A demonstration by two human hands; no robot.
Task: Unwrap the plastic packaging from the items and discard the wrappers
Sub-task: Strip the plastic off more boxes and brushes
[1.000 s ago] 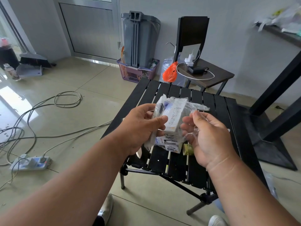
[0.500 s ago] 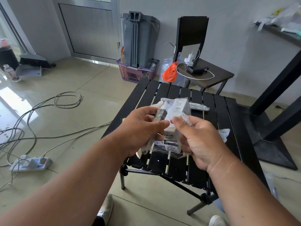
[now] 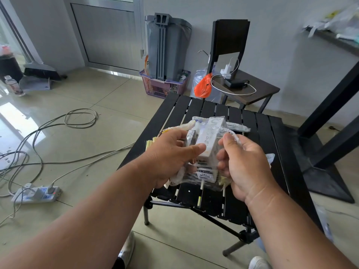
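Left hand point(image 3: 171, 154) grips plastic-wrapped white boxes point(image 3: 208, 150) (thumb across front), held above black slatted tabletop point(image 3: 272, 152). Right hand point(image 3: 244, 164) pinches clear wrapper point(image 3: 229, 133) at bundle's right side.

Slatted folding table point(image 3: 209, 111): we saw black slats with pale gaps between them.
Small cardboard box point(image 3: 210, 141): white, we noted, with grey lettering and dark label bands low down.
Crinkled plastic wrapper point(image 3: 196, 181): clear, with white glare.
Plastic bag point(image 3: 203, 88): bright orange.
Lattice laundry basket point(image 3: 163, 87): we saw pinkish purple.
Tall plastic bin point(image 3: 167, 43): grey.
Power strip point(image 3: 36, 195): white, with a red light.
Tiled floor point(image 3: 97, 98): we noted pale beige with dark grout lines.
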